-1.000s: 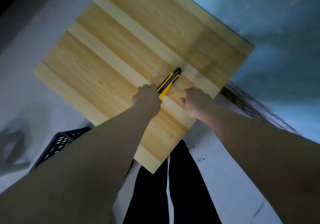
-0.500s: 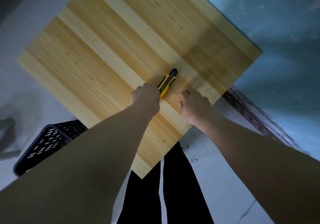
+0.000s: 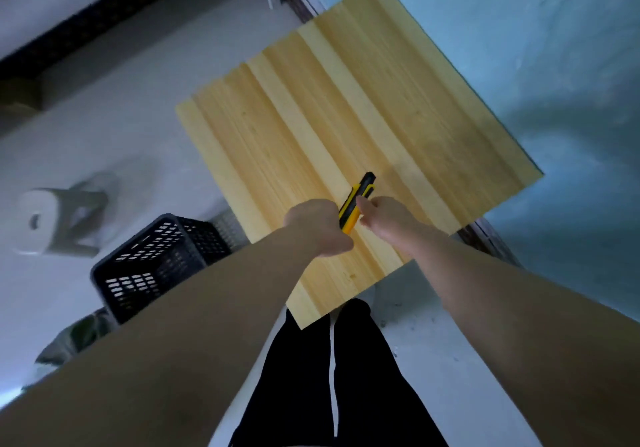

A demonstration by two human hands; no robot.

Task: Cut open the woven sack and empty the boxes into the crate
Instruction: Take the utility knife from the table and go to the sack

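Observation:
A yellow and black utility knife [image 3: 360,193] lies across the planks of a light wooden table top [image 3: 346,107]. My left hand [image 3: 317,226] is curled into a fist around the knife's near end. Fingertips of my right hand [image 3: 384,218] are closed on the middle of the knife from the right. A black slotted plastic crate [image 3: 152,266] stands on the floor to the left of the table, below my left forearm. A pale bundle with green print, perhaps the sack [image 3: 72,339], shows blurred beside the crate. No boxes are in view.
A white stool [image 3: 52,221] stands on the pale floor at the left. A blue wall [image 3: 554,48] runs along the table's far and right sides. My dark trouser legs [image 3: 332,377] are at the table's near corner.
The view swung right and up, bringing the crate and stool into sight. My right hand moved left onto the knife. My left hand stayed at the knife's near end.

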